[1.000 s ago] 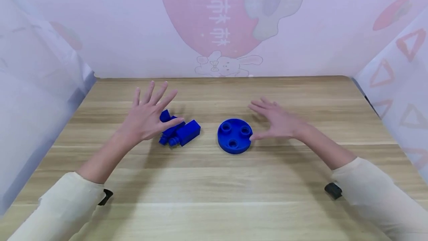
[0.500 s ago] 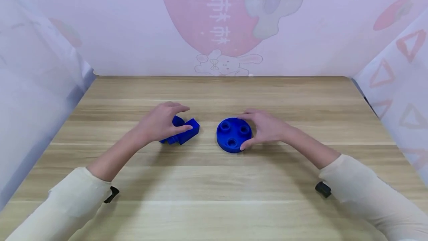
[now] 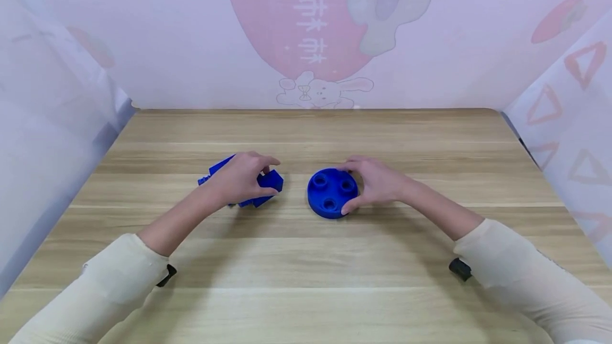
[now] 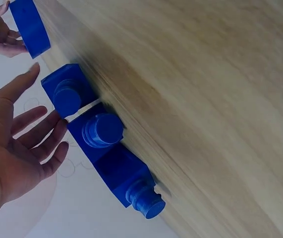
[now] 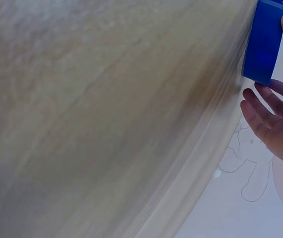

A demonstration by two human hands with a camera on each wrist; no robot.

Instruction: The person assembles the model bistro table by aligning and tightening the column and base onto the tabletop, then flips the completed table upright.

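Across the top of the head view stands a pale back panel [image 3: 181, 41] printed with pink and grey shapes, lettering and a rabbit. One white side panel [image 3: 43, 121] closes off the left edge, and a second side panel [image 3: 564, 137], marked with red triangles, closes off the right. Below them spreads a wood-grain table [image 3: 306, 269].

Just right of the centre of the frame, a round blue disc [image 3: 333, 191] rests on the wood. The person's right hand [image 3: 380, 182] grasps it from its right side, thumb at the lower right of the rim and fingers at the upper right. The left hand [image 3: 241, 174] is left of centre over the blue blocks [image 4: 121, 168], its thumb and fingers spread apart, unclenched; in the left wrist view they come close to the two upper blocks, and whether a fingertip touches one cannot be told.

One disc bears three round sockets. The blocks number three, each with a ridged round end, lined up diagonally through the middle of the left wrist view. In the head view the left hand hides much of this group, one block jutting out at its upper left.

Two cream sleeves [image 3: 516, 264] reach in from the lower corners, each with a small black object [image 3: 461, 269] beneath the cuff.
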